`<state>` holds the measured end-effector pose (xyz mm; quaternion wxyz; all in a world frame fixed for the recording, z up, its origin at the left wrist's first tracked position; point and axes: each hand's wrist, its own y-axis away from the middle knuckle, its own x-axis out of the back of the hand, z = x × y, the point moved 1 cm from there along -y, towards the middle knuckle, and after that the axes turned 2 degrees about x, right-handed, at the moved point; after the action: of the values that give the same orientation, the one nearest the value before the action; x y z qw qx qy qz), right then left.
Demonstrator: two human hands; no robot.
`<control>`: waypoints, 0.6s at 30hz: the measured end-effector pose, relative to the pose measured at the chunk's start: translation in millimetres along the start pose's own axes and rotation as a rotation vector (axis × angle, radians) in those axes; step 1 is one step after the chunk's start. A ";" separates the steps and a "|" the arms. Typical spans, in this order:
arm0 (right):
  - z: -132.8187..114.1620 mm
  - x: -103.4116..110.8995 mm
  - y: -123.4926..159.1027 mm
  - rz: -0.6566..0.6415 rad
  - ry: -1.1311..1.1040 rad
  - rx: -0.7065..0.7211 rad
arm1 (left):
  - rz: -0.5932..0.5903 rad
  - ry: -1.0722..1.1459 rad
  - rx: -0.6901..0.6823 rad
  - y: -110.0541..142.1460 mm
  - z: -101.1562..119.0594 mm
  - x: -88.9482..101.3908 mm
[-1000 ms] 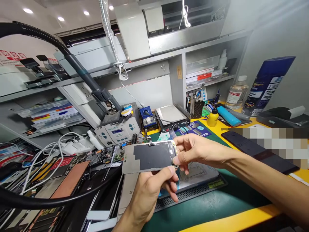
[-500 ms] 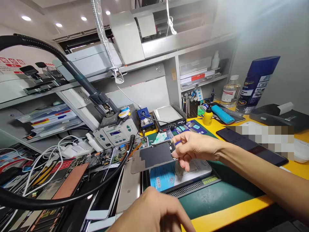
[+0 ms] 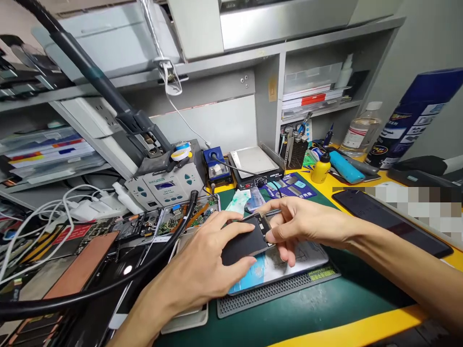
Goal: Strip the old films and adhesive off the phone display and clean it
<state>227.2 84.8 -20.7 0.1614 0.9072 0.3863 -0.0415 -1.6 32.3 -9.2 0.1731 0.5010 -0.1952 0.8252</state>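
A thin dark phone panel (image 3: 240, 245) with small parts along its right end is held between my hands over a larger flat slab with a blue and silver face (image 3: 292, 258). My left hand (image 3: 208, 255) lies across the panel, thumb on the near edge and fingers over the far side. My right hand (image 3: 294, 226) pinches the panel's right end between thumb and fingers. Below the slab is a grey perforated mat (image 3: 275, 290). The panel's left part is hidden under my left hand.
A black hose (image 3: 159, 265) arches over opened phones (image 3: 83, 265) at the left. Behind stand a grey soldering station (image 3: 168, 188) and a flat heating plate (image 3: 253, 164). A yellow bottle (image 3: 320, 168), blue spray can (image 3: 415, 118) and dark phone (image 3: 390, 224) are on the right.
My left hand has come up from the front and now lies on the panel. My right hand keeps its pinch on the right end. The camera view has tilted down.
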 end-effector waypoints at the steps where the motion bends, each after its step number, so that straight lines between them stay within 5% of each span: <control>1: 0.3 -0.5 -0.3 0.018 0.000 -0.004 | 0.015 0.006 0.005 1.0 -1.9 -1.2; 13: -3.9 2.1 0.1 0.034 0.069 -0.013 | 0.272 -0.064 -0.102 11.5 -6.5 -9.1; 18: -13.9 4.7 12.7 0.208 0.715 0.088 | 0.295 -0.082 -0.098 11.2 -5.3 -10.2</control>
<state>238.8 84.3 -5.2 -0.0196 0.9048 0.3220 0.2780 -6.5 24.3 -22.3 0.0659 0.4910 -0.3135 0.8102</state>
